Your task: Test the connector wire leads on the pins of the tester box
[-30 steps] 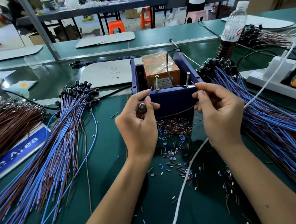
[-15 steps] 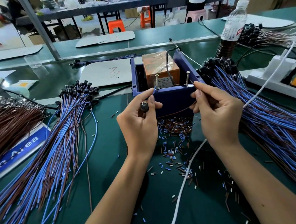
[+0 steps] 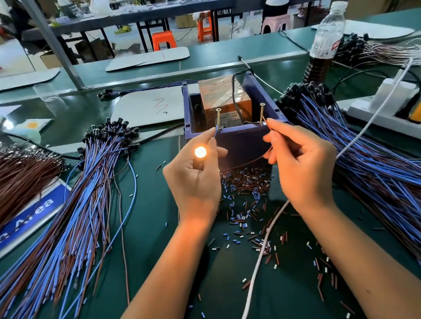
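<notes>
My left hand (image 3: pixel 193 183) pinches the blue lead (image 3: pixel 215 131) and lit lamp (image 3: pixel 200 152), my right hand (image 3: pixel 302 170) the brown lead (image 3: pixel 268 126). Both tips touch the upright pins (image 3: pixel 218 119) on the box (image 3: pixel 243 142) at frame centre, just above my hands.

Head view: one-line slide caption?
Left hand and right hand touch wire leads to tester box pins; lamp lights.

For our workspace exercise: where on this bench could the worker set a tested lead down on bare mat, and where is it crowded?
Barest: the green mat between the left wire bundle and the left hand, with only stray bits. Crowded: the insulation scraps in front of the tester box, the right wire bundle, and the white cable crossing between the forearms.
</notes>
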### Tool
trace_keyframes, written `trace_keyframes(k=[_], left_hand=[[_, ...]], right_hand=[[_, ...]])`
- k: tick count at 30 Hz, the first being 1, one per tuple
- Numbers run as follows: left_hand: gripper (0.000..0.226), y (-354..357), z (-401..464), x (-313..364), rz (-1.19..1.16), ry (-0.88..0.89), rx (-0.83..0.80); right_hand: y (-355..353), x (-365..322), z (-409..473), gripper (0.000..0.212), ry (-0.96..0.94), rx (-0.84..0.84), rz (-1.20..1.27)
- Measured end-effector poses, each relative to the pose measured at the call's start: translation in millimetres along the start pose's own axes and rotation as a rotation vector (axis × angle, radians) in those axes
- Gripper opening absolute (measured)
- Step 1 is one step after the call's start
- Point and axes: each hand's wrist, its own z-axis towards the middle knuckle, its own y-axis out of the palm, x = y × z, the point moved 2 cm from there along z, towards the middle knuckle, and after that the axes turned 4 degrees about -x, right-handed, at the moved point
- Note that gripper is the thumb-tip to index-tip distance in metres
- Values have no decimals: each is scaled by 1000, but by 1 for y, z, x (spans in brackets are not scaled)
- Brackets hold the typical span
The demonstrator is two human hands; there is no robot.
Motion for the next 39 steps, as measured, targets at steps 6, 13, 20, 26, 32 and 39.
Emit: trace_keyframes(k=[6, 13, 20, 26, 32, 39], left_hand=[[17, -2, 0, 3, 7, 1, -4], [17, -3, -1, 3, 19, 47, 6], [17, 16, -11, 29, 10, 184, -75], [13, 95, -16, 82, -188, -102, -289], [19, 216, -44, 113, -524, -978, -1132], [37, 274, -60, 111, -674, -1285, -1215]], right_hand=[[0, -1, 0, 24, -5, -6, -13], [-1, -1, -1, 24, 16, 22, 46], [-18, -9, -3, 16, 50, 199, 3], [-79, -13, -16, 16, 24, 417, 8], [-180, -5, -25, 13, 83, 677, -120], [-253, -6, -13, 24, 353, 423, -711]])
